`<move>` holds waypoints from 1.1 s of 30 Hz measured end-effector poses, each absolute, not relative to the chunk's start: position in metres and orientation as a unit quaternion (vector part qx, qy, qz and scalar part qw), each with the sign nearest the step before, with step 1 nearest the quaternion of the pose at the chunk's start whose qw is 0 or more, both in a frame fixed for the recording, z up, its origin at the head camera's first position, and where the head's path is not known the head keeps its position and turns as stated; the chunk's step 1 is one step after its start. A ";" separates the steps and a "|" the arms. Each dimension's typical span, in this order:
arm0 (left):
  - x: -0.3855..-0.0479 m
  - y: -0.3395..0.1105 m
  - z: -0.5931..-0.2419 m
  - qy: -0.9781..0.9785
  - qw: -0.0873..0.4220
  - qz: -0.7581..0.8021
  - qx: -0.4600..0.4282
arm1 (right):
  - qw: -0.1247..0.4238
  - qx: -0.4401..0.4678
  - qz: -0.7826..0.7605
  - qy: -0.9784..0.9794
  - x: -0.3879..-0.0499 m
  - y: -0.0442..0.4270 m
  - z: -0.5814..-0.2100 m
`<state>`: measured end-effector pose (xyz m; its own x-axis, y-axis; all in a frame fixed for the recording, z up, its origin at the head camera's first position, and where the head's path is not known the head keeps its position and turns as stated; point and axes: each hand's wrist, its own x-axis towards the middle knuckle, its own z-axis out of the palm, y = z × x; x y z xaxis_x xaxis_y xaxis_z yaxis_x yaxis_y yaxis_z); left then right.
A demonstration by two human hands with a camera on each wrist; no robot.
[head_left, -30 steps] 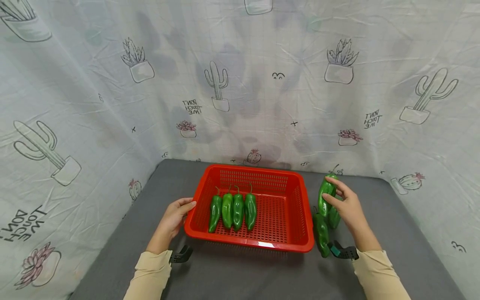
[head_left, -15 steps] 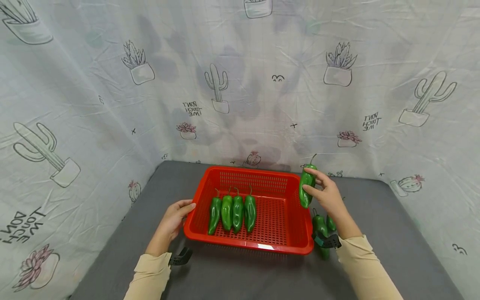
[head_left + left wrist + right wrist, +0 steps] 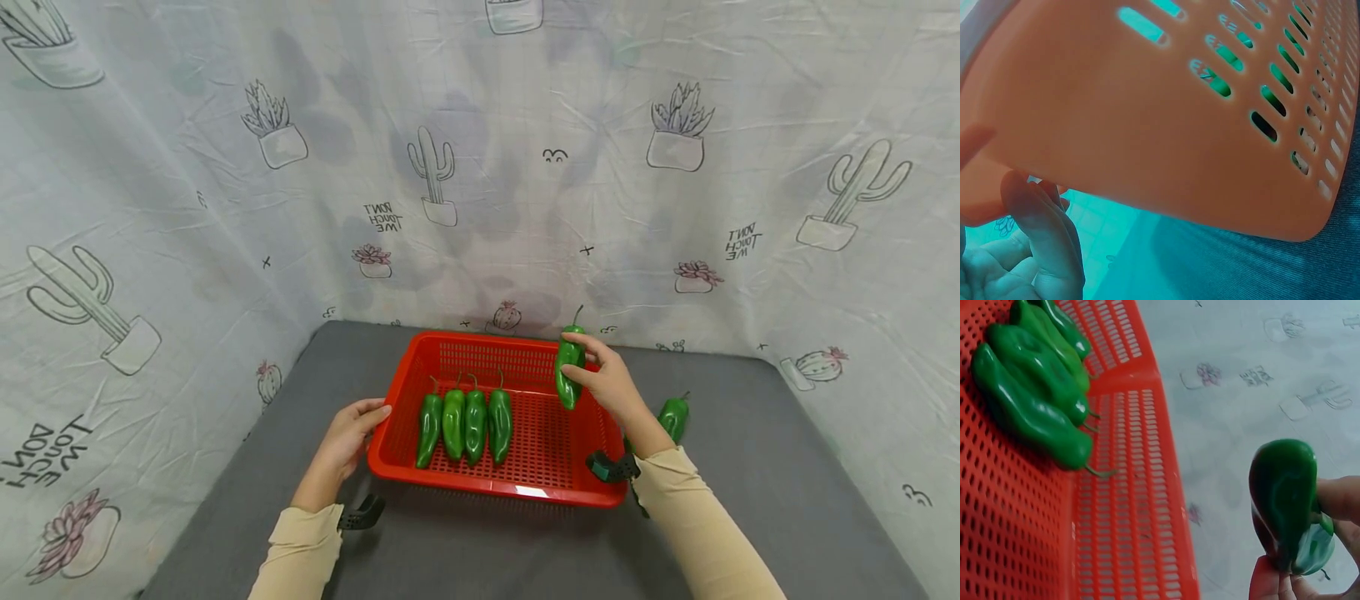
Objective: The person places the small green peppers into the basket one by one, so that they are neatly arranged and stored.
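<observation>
Head view — held pepper above basket.

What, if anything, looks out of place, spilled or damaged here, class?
Nothing stands out: the basket looks whole, four peppers lie neatly side by side inside, and the right hand grips another pepper. A further pepper lies on the table, partly hidden.

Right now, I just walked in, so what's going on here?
A person's right-hand grip holds a green pepper, stem up, raised at the right part of a red basket. Their left-hand grip holds that basket's left side. Four peppers lie side by side inside, and at least one more pepper is on the gray table, right of the basket.
</observation>
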<state>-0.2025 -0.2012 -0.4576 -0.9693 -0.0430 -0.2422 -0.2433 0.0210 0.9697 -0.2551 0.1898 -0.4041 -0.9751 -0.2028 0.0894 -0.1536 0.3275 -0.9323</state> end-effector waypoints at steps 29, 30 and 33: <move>-0.203 -0.201 -0.460 0.715 0.075 0.688 -0.101 | 0.124 -0.081 -0.517 0.843 -0.269 0.127 -0.432; -0.204 -0.202 -0.459 0.715 0.075 0.688 -0.101 | 0.125 -0.081 -0.506 0.849 -0.269 0.126 -0.433; -0.204 -0.202 -0.458 0.716 0.076 0.686 -0.103 | 0.130 -0.077 -0.489 0.859 -0.269 0.123 -0.436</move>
